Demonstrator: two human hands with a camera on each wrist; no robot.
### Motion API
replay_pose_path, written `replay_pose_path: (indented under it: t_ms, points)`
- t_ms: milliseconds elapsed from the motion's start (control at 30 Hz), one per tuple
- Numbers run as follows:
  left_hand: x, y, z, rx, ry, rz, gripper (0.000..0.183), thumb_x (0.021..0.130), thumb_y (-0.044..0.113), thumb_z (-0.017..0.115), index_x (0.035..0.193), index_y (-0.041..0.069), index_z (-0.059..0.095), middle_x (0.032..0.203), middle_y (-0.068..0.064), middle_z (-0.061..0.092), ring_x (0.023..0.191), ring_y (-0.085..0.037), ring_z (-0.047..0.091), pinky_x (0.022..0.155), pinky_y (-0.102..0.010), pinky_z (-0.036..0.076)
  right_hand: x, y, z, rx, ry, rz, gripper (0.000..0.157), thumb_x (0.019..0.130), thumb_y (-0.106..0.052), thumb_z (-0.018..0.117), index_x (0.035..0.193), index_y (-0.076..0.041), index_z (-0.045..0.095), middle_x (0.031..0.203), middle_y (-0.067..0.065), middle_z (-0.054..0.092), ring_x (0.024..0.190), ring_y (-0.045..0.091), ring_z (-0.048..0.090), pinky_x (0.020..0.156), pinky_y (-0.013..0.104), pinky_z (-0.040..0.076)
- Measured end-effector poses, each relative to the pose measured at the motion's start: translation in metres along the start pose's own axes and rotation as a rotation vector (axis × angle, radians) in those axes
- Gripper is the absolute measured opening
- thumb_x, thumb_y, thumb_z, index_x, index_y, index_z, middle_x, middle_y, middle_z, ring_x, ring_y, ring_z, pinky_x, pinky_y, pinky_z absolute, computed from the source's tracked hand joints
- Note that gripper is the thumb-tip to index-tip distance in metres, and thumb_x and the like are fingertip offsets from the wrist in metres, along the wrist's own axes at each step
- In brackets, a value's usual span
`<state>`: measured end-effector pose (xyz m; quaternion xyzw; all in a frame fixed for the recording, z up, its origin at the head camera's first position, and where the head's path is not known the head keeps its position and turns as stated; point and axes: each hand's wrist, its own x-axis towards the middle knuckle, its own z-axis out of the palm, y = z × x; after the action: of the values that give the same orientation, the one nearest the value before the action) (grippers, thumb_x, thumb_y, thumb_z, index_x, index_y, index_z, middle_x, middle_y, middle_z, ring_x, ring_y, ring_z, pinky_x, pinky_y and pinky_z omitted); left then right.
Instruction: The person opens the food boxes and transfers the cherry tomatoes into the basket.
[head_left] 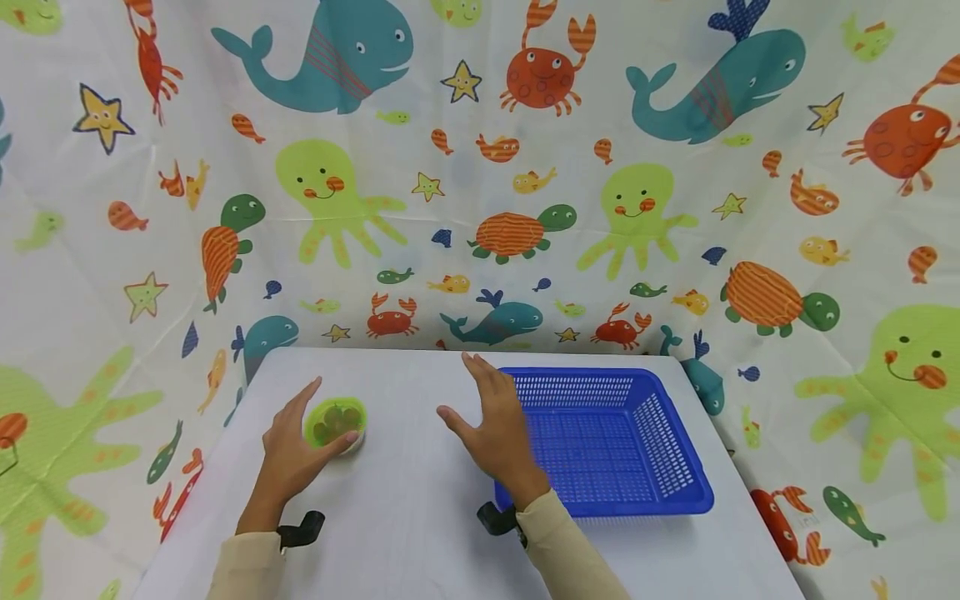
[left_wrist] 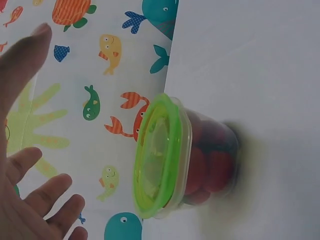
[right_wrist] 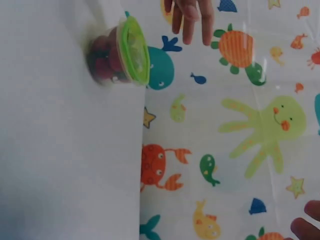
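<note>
A clear plastic tub [head_left: 357, 443] with a bright green lid [left_wrist: 172, 165] stands upright on the left part of the white table. Through its walls several round red things [left_wrist: 212, 170] show; their kind cannot be told. My left hand [head_left: 294, 454] is raised just beside the tub, thumb and fingers spread apart, holding nothing. It partly overlaps the tub in the head view. Over the near left side of a blue plastic basket [head_left: 600, 450] hovers my right hand [head_left: 498, 429], also with spread fingers and nothing in them. Only some of its fingertips [right_wrist: 306, 227] show in the right wrist view.
The slatted basket lies on the right half of the white table [head_left: 405, 483]. Behind and around the table hangs a curtain [head_left: 450, 208] printed with sea animals. A dark wrist mount [head_left: 302, 530] sits on the left wrist, and another [head_left: 495, 518] on the right.
</note>
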<state>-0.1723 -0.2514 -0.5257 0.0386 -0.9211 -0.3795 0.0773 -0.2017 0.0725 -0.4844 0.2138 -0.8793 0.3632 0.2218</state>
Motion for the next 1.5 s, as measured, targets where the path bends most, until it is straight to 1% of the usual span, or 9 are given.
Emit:
replay_pose_path:
  t_ms: [200, 300, 433, 500, 667, 900, 1033, 1233, 1500]
  points:
    - [-0.001, -0.018, -0.001, -0.04, -0.062, -0.055, 0.117, 0.084, 0.051, 0.087, 0.173, 0.024, 0.015, 0.175, -0.025, 0.022, 0.157, -0.057, 0.02, 0.114, -0.088, 0.013, -0.003, -0.009, 0.014, 0.038, -0.012, 0.013, 0.082, 0.096, -0.051, 0.075, 0.165, -0.025, 0.039, 0.167, 0.001, 0.048, 0.15, 0.027, 0.051, 0.118, 0.055, 0.05]
    - [-0.002, -0.024, -0.002, -0.056, -0.101, -0.085, 0.12, 0.083, 0.051, 0.088, 0.173, 0.027, 0.012, 0.176, -0.025, 0.018, 0.158, -0.057, 0.016, 0.114, -0.091, 0.01, -0.004, -0.013, 0.02, 0.015, -0.016, 0.02, 0.083, 0.095, -0.054, 0.075, 0.165, -0.026, 0.04, 0.165, 0.001, 0.049, 0.149, 0.026, 0.053, 0.116, 0.055, 0.051]
    - [-0.002, -0.032, -0.001, -0.07, -0.136, -0.102, 0.122, 0.083, 0.048, 0.089, 0.173, 0.028, 0.01, 0.177, -0.025, 0.015, 0.158, -0.057, 0.017, 0.115, -0.09, 0.016, -0.005, -0.017, 0.028, -0.009, -0.008, 0.011, 0.083, 0.094, -0.054, 0.076, 0.165, -0.029, 0.04, 0.164, 0.0, 0.051, 0.144, 0.025, 0.057, 0.114, 0.052, 0.054]
    - [0.0, -0.036, -0.001, -0.076, -0.149, -0.105, 0.123, 0.083, 0.046, 0.09, 0.173, 0.028, 0.009, 0.177, -0.024, 0.015, 0.158, -0.057, 0.018, 0.116, -0.088, 0.019, -0.005, -0.019, 0.032, 0.015, -0.015, 0.02, 0.082, 0.094, -0.053, 0.076, 0.164, -0.03, 0.04, 0.164, -0.002, 0.051, 0.145, 0.024, 0.057, 0.115, 0.053, 0.053]
    - [0.003, -0.044, 0.002, -0.102, -0.165, -0.112, 0.124, 0.082, 0.043, 0.092, 0.173, 0.029, 0.008, 0.178, -0.023, 0.013, 0.158, -0.055, 0.02, 0.117, -0.085, 0.022, -0.005, -0.023, 0.041, 0.12, -0.046, 0.05, 0.081, 0.096, -0.053, 0.075, 0.165, -0.035, 0.038, 0.166, -0.005, 0.048, 0.148, 0.023, 0.052, 0.118, 0.053, 0.05]
    - [0.005, -0.054, 0.006, -0.158, -0.158, -0.092, 0.124, 0.083, 0.043, 0.091, 0.173, 0.028, 0.007, 0.178, -0.021, 0.014, 0.158, -0.054, 0.024, 0.123, -0.075, 0.028, -0.005, -0.028, 0.061, 0.216, -0.072, 0.043, 0.08, 0.094, -0.042, 0.081, 0.163, -0.03, 0.043, 0.164, -0.006, 0.049, 0.15, 0.019, 0.049, 0.119, 0.049, 0.05]
    - [0.006, -0.059, 0.008, -0.201, -0.173, -0.096, 0.124, 0.084, 0.042, 0.091, 0.173, 0.027, 0.005, 0.179, -0.019, 0.013, 0.158, -0.053, 0.024, 0.124, -0.074, 0.028, -0.007, -0.029, 0.071, 0.229, -0.088, 0.052, 0.078, 0.095, -0.044, 0.08, 0.163, -0.032, 0.043, 0.163, -0.006, 0.05, 0.149, 0.018, 0.05, 0.12, 0.048, 0.049]
    - [0.007, -0.066, 0.013, -0.238, -0.21, -0.141, 0.124, 0.086, 0.042, 0.09, 0.173, 0.028, 0.003, 0.178, -0.022, 0.013, 0.157, -0.056, 0.026, 0.124, -0.072, 0.029, -0.012, -0.029, 0.08, 0.258, -0.12, 0.083, 0.08, 0.094, -0.044, 0.081, 0.163, -0.038, 0.041, 0.162, -0.006, 0.051, 0.148, 0.017, 0.052, 0.118, 0.046, 0.051]
    - [0.009, -0.071, 0.017, -0.266, -0.217, -0.149, 0.122, 0.087, 0.041, 0.089, 0.173, 0.028, 0.003, 0.176, -0.025, 0.016, 0.155, -0.057, 0.029, 0.123, -0.071, 0.033, -0.014, -0.024, 0.089, 0.265, -0.14, 0.086, 0.074, 0.095, -0.048, 0.078, 0.16, -0.035, 0.046, 0.159, -0.005, 0.053, 0.137, 0.017, 0.059, 0.111, 0.041, 0.056]
